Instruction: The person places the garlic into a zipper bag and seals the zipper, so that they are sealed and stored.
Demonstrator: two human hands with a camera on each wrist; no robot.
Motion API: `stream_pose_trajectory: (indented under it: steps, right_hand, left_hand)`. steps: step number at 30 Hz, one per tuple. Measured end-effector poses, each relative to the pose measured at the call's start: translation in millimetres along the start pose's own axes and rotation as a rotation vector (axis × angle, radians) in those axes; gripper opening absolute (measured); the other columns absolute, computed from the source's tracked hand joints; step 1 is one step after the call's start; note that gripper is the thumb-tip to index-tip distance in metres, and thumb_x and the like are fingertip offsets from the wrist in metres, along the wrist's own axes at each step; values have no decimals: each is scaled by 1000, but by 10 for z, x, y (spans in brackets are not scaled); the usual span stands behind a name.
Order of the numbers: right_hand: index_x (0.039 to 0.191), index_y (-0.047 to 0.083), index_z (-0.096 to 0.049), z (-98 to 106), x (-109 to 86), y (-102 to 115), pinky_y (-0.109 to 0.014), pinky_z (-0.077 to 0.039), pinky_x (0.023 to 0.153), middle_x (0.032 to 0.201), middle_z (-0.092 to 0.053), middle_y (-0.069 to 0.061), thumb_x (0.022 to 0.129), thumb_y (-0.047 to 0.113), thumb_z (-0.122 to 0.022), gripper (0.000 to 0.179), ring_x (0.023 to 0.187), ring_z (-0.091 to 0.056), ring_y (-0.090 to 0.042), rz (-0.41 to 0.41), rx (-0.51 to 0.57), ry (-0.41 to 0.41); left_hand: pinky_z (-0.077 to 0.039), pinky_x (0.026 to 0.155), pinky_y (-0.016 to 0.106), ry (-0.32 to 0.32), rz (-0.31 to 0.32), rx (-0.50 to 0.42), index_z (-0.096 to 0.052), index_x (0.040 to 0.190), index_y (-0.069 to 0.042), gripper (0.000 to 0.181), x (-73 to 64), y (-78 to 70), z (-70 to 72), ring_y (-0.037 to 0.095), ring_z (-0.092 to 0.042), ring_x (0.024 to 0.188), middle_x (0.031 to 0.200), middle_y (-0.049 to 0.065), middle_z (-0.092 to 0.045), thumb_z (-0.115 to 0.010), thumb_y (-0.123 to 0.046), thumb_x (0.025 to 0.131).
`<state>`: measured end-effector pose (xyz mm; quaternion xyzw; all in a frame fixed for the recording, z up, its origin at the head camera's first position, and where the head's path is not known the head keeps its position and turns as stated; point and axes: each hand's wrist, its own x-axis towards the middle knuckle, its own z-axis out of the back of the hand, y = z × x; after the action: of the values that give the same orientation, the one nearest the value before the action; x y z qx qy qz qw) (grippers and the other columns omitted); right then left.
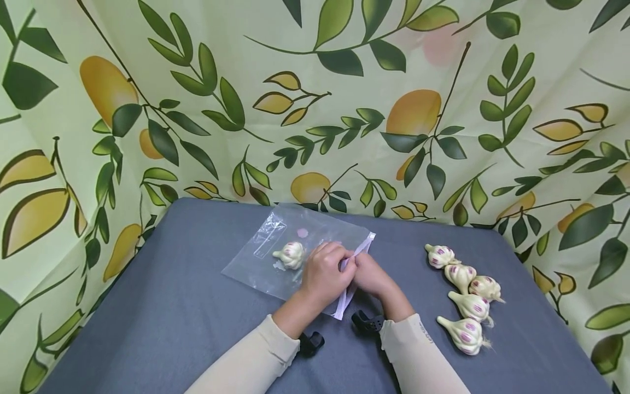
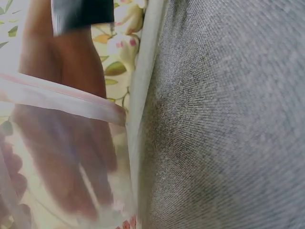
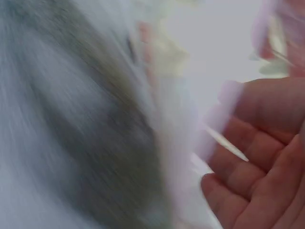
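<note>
A clear zip bag (image 1: pixel 256 273) with a pale purple zip strip (image 1: pixel 346 298) lies flat on the grey table. One garlic bulb (image 1: pixel 290 255) shows through its plastic, seemingly inside. My left hand (image 1: pixel 325 273) pinches the bag's edge by the strip, fingers curled. Across the strip, my right hand (image 1: pixel 371 273) grips the mouth from the other side; its fingertips are hidden in the head view. Through the plastic, the left wrist view shows the right hand's fingers (image 2: pixel 71 167). In the blurred right wrist view, these fingers (image 3: pixel 252 157) bend beside the strip (image 3: pixel 219 119).
Several garlic bulbs (image 1: pixel 471 306) lie in a loose column at the right of the table (image 1: pixel 162 306). Black wrist devices (image 1: pixel 311 343) sit under both wrists. A leaf-and-fruit patterned curtain (image 1: pixel 315 109) hangs behind and beside the table.
</note>
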<state>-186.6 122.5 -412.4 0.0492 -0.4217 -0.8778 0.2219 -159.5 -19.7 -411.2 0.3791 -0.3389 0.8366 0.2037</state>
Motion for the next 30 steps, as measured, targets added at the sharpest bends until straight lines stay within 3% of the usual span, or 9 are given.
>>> stream_pose_trajectory:
  steps: [2,4,7,11,13,16,19,23,30]
  right_hand:
    - [81,0,-67,123,-75,22,-20,-43,59,74,-63,-3,89,4,-59,12,66,-51,-6,-10,-38,29]
    - [86,6,-72,227,-142,-93,-22,-48,62,78,-68,0,90,8,-64,10,70,-58,-8,-17,-38,44]
    - [108,6,-74,424,-261,-187,-25,-53,75,102,-74,-6,91,14,-68,20,90,-66,-13,-46,-57,-25]
    - [118,5,-70,718,-406,-319,-25,-53,78,112,-72,-11,94,21,-64,29,100,-67,-22,-155,-121,-264]
    - [120,5,-69,845,-482,-369,-27,-52,80,115,-71,-13,96,24,-61,31,103,-65,-26,-251,-134,-404]
    - [123,7,-67,989,-578,-432,-38,-50,90,123,-66,-15,97,27,-59,34,113,-61,-32,-363,-166,-587]
    - [125,5,-65,1079,-627,-505,-52,-39,102,132,-59,-19,94,22,-60,35,124,-51,-41,-396,-212,-705]
    - [130,-1,-59,1135,-653,-645,-57,-26,111,138,-50,-27,90,15,-62,43,133,-37,-48,-422,-282,-711]
    - [141,-8,-43,1154,-659,-840,-71,-11,113,146,-38,-35,87,20,-64,64,141,-18,-59,-497,-402,-552]
  left_hand:
    - [-52,70,30,16,10,-12,-73,77,-15,4,-6,3,-4,15,-64,76,80,-5,-68,-69,-16,78]
    - [-52,70,30,33,19,-23,-71,75,-15,4,-13,5,-3,15,-64,76,79,-5,-68,-69,-14,79]
    - [-52,69,29,45,38,-32,-71,75,-16,4,-29,13,-4,14,-64,76,80,-5,-68,-71,-13,78]
    - [-52,67,29,28,56,-51,-71,74,-15,4,-45,25,-17,14,-64,75,79,-5,-68,-71,-12,77]
    - [-53,67,29,23,56,-60,-71,73,-15,4,-53,28,-24,14,-65,74,79,-5,-69,-72,-12,76]
    - [-52,65,29,33,51,-60,-72,73,-15,4,-59,36,-35,14,-65,74,78,-5,-69,-72,-12,75]
    - [-51,62,29,43,48,-46,-71,73,-15,4,-60,45,-43,14,-64,72,77,-5,-68,-73,-12,75]
    - [-51,62,29,62,52,-31,-72,73,-16,4,-59,47,-49,14,-64,72,76,-6,-68,-73,-13,76]
    - [-52,64,29,83,59,-43,-72,74,-16,4,-55,32,-63,15,-65,75,78,-5,-69,-72,-12,77]
